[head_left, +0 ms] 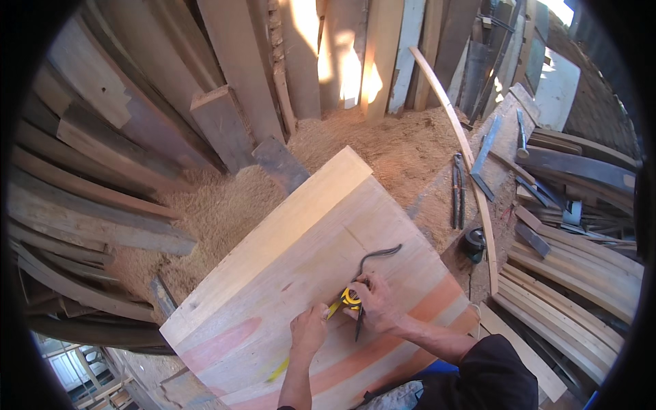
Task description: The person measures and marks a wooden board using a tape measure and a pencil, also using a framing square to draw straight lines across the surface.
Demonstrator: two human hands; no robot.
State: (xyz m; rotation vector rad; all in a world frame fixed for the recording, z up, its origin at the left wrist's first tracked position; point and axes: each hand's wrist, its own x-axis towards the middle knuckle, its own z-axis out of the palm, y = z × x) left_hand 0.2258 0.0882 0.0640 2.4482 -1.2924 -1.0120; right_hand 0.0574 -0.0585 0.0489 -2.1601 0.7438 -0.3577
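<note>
My right hand (381, 306) is closed round a yellow and black tape measure (350, 298) above a wide wooden panel (273, 280). A dark wrist strap (381, 253) trails from the case onto the panel. My left hand (309, 329), just left of the case, has its fingers closed on the yellow tape blade (333, 309). More of the blade (279, 371) shows past the left wrist, toward the panel's near edge. Below the right hand a thin dark piece (359, 326) sticks out; I cannot tell what it is.
Sawdust (383, 140) covers the ground beyond the panel. Boards (239, 68) lean along the left and back. To the right lie pincers (458, 191), a blue try square (486, 147), a hammer (522, 137), a long curved strip (451, 113) and stacked planks (560, 307).
</note>
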